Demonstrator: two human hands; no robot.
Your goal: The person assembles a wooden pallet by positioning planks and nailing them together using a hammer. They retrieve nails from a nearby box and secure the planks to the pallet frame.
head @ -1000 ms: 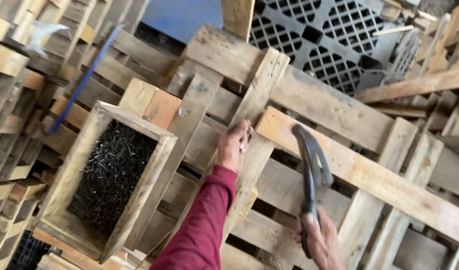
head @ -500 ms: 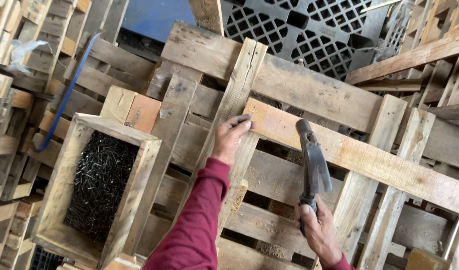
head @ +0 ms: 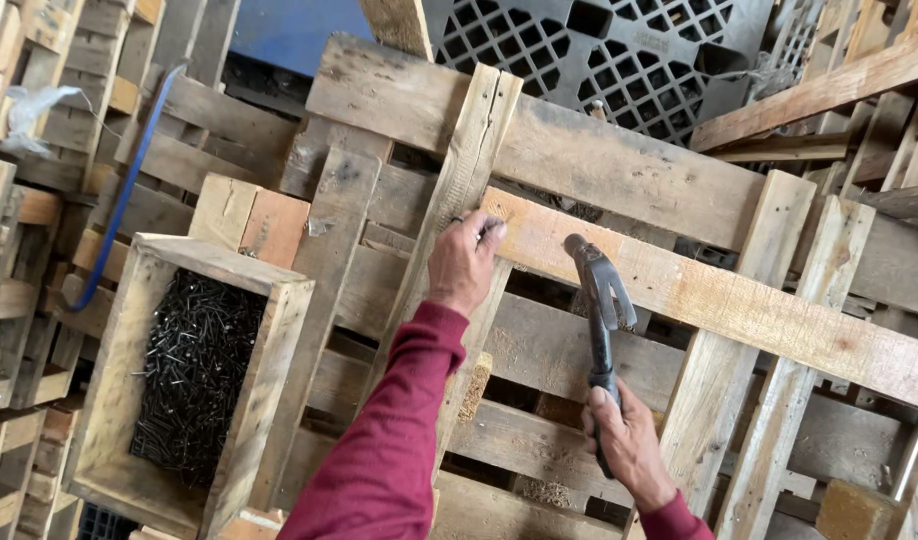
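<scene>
While the left hand [head: 466,262] steadies a pale plank [head: 719,300], the right hand [head: 627,440] grips a dark claw hammer [head: 599,300].

No labels, signs or screens in view. One container only: open wooden box [head: 194,385], lower left on the pallet stack, rectangular, pale raw planks, tilted, filled with dark loose nails [head: 194,375]. No printed packaging anywhere.

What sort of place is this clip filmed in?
Probably a pallet repair or assembly yard: stacked wooden pallets all around, a wooden box of dark nails, and a claw hammer in the right hand.
</scene>
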